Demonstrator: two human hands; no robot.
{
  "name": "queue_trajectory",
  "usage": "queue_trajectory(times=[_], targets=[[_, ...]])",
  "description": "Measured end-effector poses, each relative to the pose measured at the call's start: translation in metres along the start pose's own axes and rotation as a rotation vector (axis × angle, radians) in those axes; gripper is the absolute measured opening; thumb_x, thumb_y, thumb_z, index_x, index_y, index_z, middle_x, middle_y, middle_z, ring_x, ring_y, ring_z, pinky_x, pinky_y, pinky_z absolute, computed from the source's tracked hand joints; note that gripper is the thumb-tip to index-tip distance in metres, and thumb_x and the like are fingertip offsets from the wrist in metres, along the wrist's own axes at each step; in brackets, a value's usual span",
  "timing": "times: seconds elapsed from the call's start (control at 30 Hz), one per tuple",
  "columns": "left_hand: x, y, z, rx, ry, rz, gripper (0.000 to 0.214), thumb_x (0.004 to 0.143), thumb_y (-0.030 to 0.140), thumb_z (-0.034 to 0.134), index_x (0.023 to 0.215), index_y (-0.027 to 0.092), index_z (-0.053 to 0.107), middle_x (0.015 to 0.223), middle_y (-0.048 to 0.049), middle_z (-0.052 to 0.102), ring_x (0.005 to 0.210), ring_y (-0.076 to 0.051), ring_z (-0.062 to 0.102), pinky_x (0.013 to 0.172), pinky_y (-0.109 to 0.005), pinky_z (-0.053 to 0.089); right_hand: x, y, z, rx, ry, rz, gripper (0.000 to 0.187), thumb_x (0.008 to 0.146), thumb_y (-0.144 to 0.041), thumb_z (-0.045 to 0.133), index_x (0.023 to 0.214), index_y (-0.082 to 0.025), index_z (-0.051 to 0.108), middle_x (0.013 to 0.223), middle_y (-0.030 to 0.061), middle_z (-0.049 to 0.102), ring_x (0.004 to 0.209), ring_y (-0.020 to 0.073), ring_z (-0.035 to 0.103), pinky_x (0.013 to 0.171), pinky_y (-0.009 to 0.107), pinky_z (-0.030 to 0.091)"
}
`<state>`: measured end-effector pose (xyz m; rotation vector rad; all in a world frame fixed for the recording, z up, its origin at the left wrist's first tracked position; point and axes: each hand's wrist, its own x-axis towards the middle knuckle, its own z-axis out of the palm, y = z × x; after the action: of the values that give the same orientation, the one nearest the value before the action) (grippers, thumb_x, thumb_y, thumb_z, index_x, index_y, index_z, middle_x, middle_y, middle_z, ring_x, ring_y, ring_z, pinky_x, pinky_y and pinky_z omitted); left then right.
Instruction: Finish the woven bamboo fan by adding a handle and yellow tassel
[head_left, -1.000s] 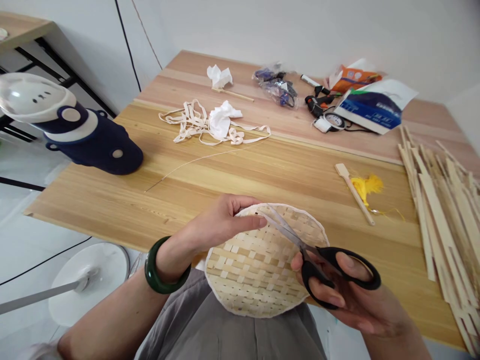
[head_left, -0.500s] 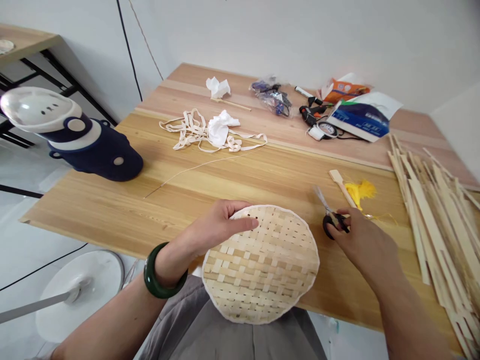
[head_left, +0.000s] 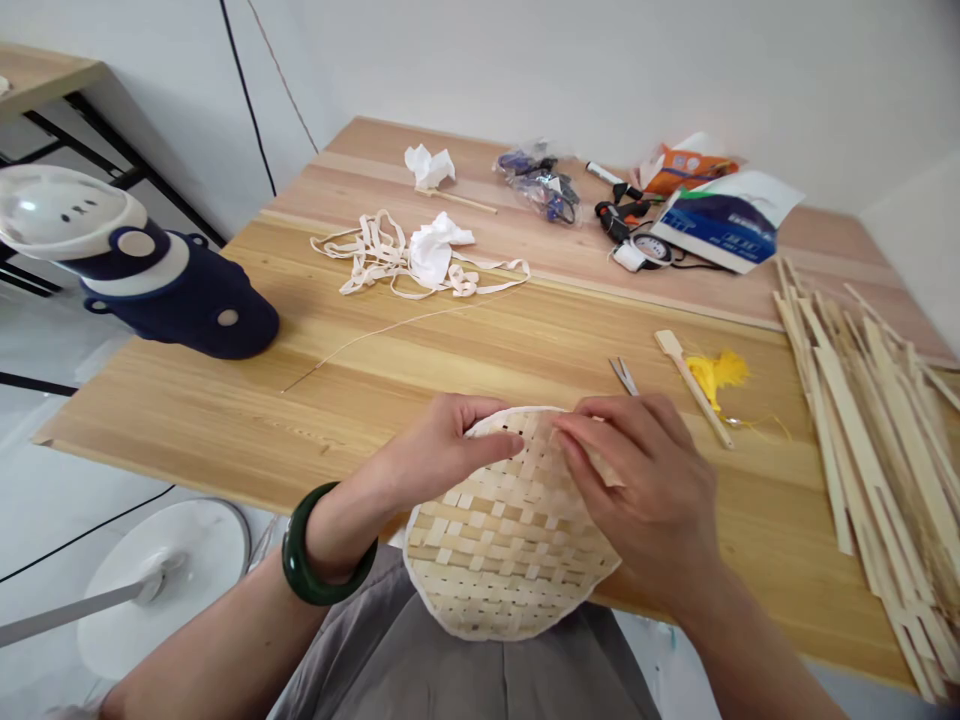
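Observation:
A round woven bamboo fan [head_left: 510, 540] with a white cloth-bound edge stands tilted at the table's front edge, against my lap. My left hand [head_left: 442, 450] grips its upper left rim, thumb on the front face and fingers behind. At the upper right rim, my right hand [head_left: 645, 480] has thumb and forefinger pinched together against the weave; whatever lies between the tips is too small to make out. Scissors [head_left: 623, 376] rest on the table just beyond that hand, their handles hidden by it.
On the table are a wooden stick handle [head_left: 694, 385], a yellow tassel [head_left: 718, 378], bamboo strips [head_left: 862, 450], a thin needle-tipped thread [head_left: 360, 343], tangled cloth tape [head_left: 367, 250], crumpled tissue [head_left: 435, 248], a glue gun [head_left: 619, 217], a tissue pack [head_left: 720, 225] and a navy figure-shaped object [head_left: 187, 295].
My right hand has left the scissors' handles and moved left to the fan's upper right rim, fingers now pinched there. My left hand keeps its grip.

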<state>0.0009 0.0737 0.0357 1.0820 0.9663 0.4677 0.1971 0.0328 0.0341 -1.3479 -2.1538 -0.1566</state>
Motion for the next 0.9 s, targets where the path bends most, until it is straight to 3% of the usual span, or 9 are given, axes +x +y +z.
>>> queue_trajectory(times=[0.2,0.33,0.57,0.67,0.83,0.9], targets=[[0.001,0.003,0.000,0.101,-0.019,0.063,0.018,0.080,0.022,0.059,0.091,0.017,0.073,0.090,-0.0014,0.072,0.083,-0.018,0.062,0.072,-0.025,0.048,0.005,-0.005,0.007,-0.169,-0.028,-0.177,0.015,0.088,-0.010,0.061,0.101,-0.015,0.068,0.096,0.0050,0.073,0.089,0.0218,0.057,0.073,0.032,0.047],[0.005,0.003,0.001,0.138,-0.030,0.082,0.015,0.081,0.021,0.056,0.087,0.017,0.070,0.084,0.0002,0.068,0.078,-0.016,0.059,0.069,-0.024,0.045,0.010,0.000,0.004,-0.305,-0.059,-0.301,0.010,0.088,-0.008,0.060,0.093,-0.014,0.068,0.090,0.0055,0.072,0.086,0.0212,0.056,0.070,0.032,0.045],[0.013,0.007,0.003,0.285,0.004,0.133,0.012,0.077,0.020,0.053,0.068,0.016,0.058,0.067,0.0032,0.051,0.066,-0.012,0.045,0.058,-0.022,0.036,0.025,0.005,-0.003,-0.448,-0.095,-0.536,0.024,0.092,-0.002,0.050,0.079,-0.013,0.067,0.078,0.0070,0.067,0.081,0.0200,0.056,0.068,0.031,0.044],[0.016,0.008,0.004,0.303,-0.002,0.120,0.015,0.076,0.023,0.053,0.063,0.016,0.054,0.063,0.0036,0.046,0.062,-0.011,0.041,0.054,-0.022,0.032,0.029,0.009,-0.003,-0.409,-0.114,-0.607,0.025,0.093,-0.003,0.048,0.080,-0.012,0.067,0.077,0.0074,0.065,0.079,0.0201,0.055,0.066,0.032,0.044],[0.019,0.003,0.004,0.273,-0.020,0.111,0.015,0.076,0.026,0.055,0.069,0.015,0.062,0.068,0.0016,0.054,0.066,-0.013,0.046,0.057,-0.022,0.036,0.036,0.021,0.004,-0.260,-0.177,-0.742,0.027,0.092,-0.002,0.046,0.074,-0.015,0.063,0.073,0.0049,0.063,0.074,0.0191,0.053,0.060,0.031,0.042],[0.019,0.002,0.004,0.245,-0.023,0.098,0.014,0.076,0.025,0.056,0.071,0.015,0.064,0.069,0.0018,0.055,0.066,-0.013,0.048,0.058,-0.022,0.037,0.039,0.026,0.007,-0.176,-0.189,-0.724,0.024,0.090,-0.004,0.049,0.073,-0.016,0.061,0.071,0.0041,0.061,0.073,0.0185,0.052,0.059,0.030,0.042]])
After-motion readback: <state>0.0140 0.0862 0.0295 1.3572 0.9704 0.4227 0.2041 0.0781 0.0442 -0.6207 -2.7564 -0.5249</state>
